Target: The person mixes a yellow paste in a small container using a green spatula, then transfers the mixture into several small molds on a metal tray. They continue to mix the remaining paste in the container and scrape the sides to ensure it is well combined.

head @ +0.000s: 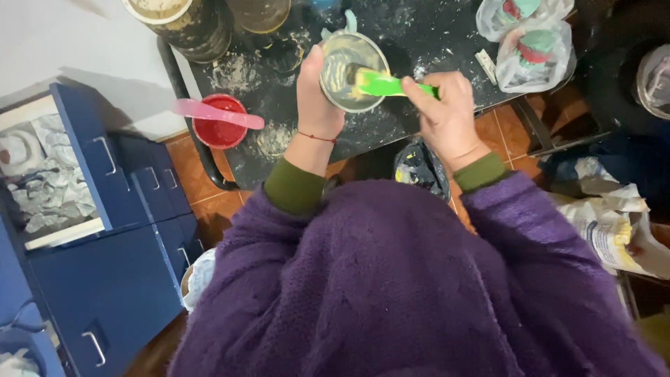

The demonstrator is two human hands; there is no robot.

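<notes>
My left hand grips the side of a small round metal can that stands on a black, splattered table. The can holds pale yellowish paste. My right hand is closed on the green handle of a brush or spatula whose tip dips into the can. Both arms wear purple fleece sleeves with green cuffs.
A red bowl with a pink spatula across it sits left of the can. Large dirty tins stand at the back left. Plastic bags lie at the back right. A blue drawer cabinet with an open drawer stands on the left.
</notes>
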